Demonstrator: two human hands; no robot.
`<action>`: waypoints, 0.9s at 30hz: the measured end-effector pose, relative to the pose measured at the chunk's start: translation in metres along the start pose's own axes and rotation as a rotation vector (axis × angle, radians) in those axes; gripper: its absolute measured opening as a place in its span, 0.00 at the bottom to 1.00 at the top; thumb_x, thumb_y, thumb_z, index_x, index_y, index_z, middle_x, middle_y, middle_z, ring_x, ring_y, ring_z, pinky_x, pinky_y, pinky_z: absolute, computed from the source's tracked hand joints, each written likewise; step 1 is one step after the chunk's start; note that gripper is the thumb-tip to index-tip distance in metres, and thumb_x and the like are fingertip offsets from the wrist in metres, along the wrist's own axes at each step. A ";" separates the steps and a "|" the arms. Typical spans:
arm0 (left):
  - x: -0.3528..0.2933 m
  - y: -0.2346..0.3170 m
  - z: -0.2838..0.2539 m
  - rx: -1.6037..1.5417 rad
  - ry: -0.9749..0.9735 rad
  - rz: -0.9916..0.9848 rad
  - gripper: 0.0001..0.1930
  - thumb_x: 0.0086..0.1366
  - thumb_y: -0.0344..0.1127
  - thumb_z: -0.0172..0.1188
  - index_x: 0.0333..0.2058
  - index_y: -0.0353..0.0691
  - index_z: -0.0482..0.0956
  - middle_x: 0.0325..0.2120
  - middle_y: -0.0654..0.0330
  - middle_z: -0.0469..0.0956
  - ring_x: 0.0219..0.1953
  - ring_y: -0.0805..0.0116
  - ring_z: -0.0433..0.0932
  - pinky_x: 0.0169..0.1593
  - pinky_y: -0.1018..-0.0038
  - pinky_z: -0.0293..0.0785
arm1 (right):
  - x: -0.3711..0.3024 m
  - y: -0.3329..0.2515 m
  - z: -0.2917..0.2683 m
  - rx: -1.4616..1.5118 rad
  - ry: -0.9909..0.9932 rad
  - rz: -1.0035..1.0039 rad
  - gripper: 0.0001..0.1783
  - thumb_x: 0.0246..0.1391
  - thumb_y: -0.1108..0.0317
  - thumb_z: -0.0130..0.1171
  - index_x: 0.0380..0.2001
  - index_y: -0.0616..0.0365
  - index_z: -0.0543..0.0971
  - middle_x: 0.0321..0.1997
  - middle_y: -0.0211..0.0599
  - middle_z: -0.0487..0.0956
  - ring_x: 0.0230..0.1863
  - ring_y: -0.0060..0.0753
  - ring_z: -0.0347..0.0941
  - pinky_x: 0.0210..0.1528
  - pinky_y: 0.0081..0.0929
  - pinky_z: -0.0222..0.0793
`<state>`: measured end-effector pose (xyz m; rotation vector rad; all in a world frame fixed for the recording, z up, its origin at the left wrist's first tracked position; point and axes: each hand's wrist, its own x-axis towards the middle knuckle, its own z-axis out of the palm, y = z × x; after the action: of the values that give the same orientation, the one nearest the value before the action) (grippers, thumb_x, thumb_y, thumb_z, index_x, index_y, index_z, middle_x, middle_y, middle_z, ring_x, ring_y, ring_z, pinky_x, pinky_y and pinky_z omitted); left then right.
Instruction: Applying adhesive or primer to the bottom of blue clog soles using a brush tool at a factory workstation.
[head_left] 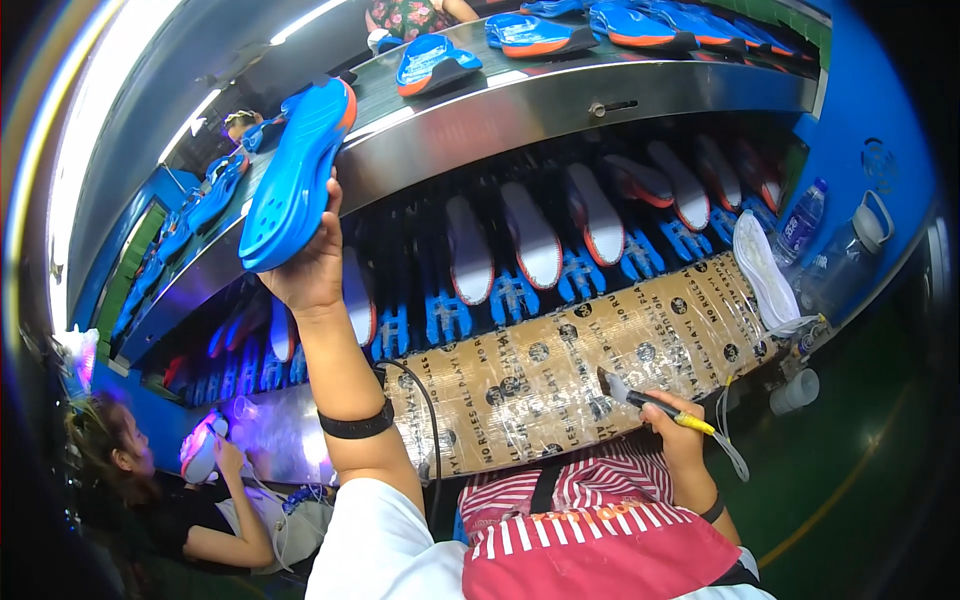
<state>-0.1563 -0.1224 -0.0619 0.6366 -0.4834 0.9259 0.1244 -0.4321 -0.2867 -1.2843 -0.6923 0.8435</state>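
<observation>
My left hand is raised and grips a bright blue shoe sole with an orange edge, holding it up against the lip of the upper conveyor. My right hand rests low by my lap and holds a small brush with a yellow handle and dark bristles, over the taped cardboard work surface. A black band sits on my left forearm.
Blue soles ride the upper belt. White and orange insoles stand on blue racks on the lower belt. A loose white insole, a water bottle and a jug lie right. Another person works at lower left.
</observation>
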 end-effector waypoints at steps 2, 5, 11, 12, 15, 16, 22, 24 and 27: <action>-0.007 -0.014 0.001 0.239 -0.051 0.032 0.44 0.52 0.45 0.57 0.62 0.32 0.47 0.60 0.33 0.46 0.60 0.32 0.54 0.55 0.43 0.63 | -0.002 0.000 0.001 0.046 0.024 0.038 0.14 0.46 0.74 0.61 0.38 0.68 0.79 0.27 0.35 0.80 0.27 0.17 0.73 0.31 0.13 0.66; -0.035 -0.062 0.002 0.439 0.122 0.020 0.46 0.53 0.55 0.54 0.61 0.30 0.47 0.57 0.34 0.54 0.57 0.39 0.61 0.50 0.44 0.69 | -0.001 0.003 0.003 0.085 0.060 0.045 0.17 0.45 0.72 0.61 0.39 0.71 0.77 0.27 0.42 0.81 0.22 0.16 0.71 0.25 0.12 0.64; -0.126 -0.126 -0.020 0.209 0.286 -0.218 0.44 0.58 0.64 0.48 0.60 0.32 0.52 0.55 0.36 0.60 0.55 0.40 0.65 0.51 0.48 0.69 | 0.001 -0.009 0.000 0.137 0.048 0.026 0.14 0.47 0.76 0.59 0.39 0.70 0.77 0.29 0.39 0.81 0.29 0.21 0.76 0.31 0.12 0.68; -0.137 -0.137 -0.021 0.188 0.305 -0.240 0.43 0.58 0.63 0.48 0.60 0.33 0.52 0.55 0.35 0.60 0.55 0.40 0.65 0.52 0.48 0.69 | 0.003 -0.013 0.000 0.152 0.054 0.021 0.14 0.47 0.76 0.59 0.39 0.70 0.77 0.30 0.40 0.81 0.30 0.22 0.76 0.33 0.13 0.69; -0.163 -0.155 -0.039 0.141 0.438 -0.340 0.43 0.59 0.65 0.46 0.61 0.35 0.53 0.53 0.37 0.63 0.54 0.39 0.66 0.53 0.51 0.69 | 0.005 -0.037 0.010 0.157 -0.013 -0.040 0.13 0.47 0.77 0.59 0.38 0.70 0.77 0.31 0.40 0.80 0.31 0.24 0.77 0.36 0.16 0.70; -0.173 -0.162 -0.045 0.082 0.489 -0.403 0.43 0.59 0.66 0.45 0.61 0.36 0.53 0.53 0.37 0.64 0.54 0.38 0.66 0.53 0.52 0.69 | 0.006 -0.042 0.013 0.116 -0.047 -0.061 0.12 0.47 0.77 0.59 0.38 0.69 0.78 0.30 0.39 0.80 0.30 0.24 0.77 0.36 0.16 0.70; -0.211 -0.208 -0.051 0.063 0.517 -0.587 0.45 0.56 0.67 0.47 0.61 0.39 0.52 0.54 0.43 0.65 0.55 0.44 0.66 0.56 0.52 0.66 | 0.017 -0.082 0.052 -0.245 -0.160 -0.607 0.12 0.40 0.78 0.62 0.33 0.66 0.79 0.22 0.38 0.77 0.20 0.26 0.69 0.24 0.23 0.62; -0.218 -0.218 -0.042 0.136 0.532 -0.661 0.44 0.56 0.65 0.50 0.61 0.39 0.53 0.53 0.44 0.66 0.55 0.44 0.66 0.57 0.52 0.64 | 0.020 -0.084 0.060 -0.405 -0.019 -0.776 0.14 0.38 0.78 0.64 0.33 0.65 0.79 0.22 0.38 0.77 0.21 0.32 0.71 0.24 0.25 0.64; -0.233 -0.226 -0.048 0.090 0.591 -0.684 0.42 0.54 0.61 0.58 0.59 0.39 0.57 0.52 0.50 0.68 0.54 0.54 0.70 0.56 0.57 0.68 | 0.024 -0.077 0.067 -0.580 0.004 -0.950 0.15 0.36 0.78 0.65 0.33 0.62 0.79 0.24 0.39 0.77 0.22 0.37 0.70 0.25 0.28 0.65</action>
<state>-0.0804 -0.3242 -0.3091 0.5217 0.3019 0.4406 0.0931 -0.3819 -0.2002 -1.2373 -1.4465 -0.1599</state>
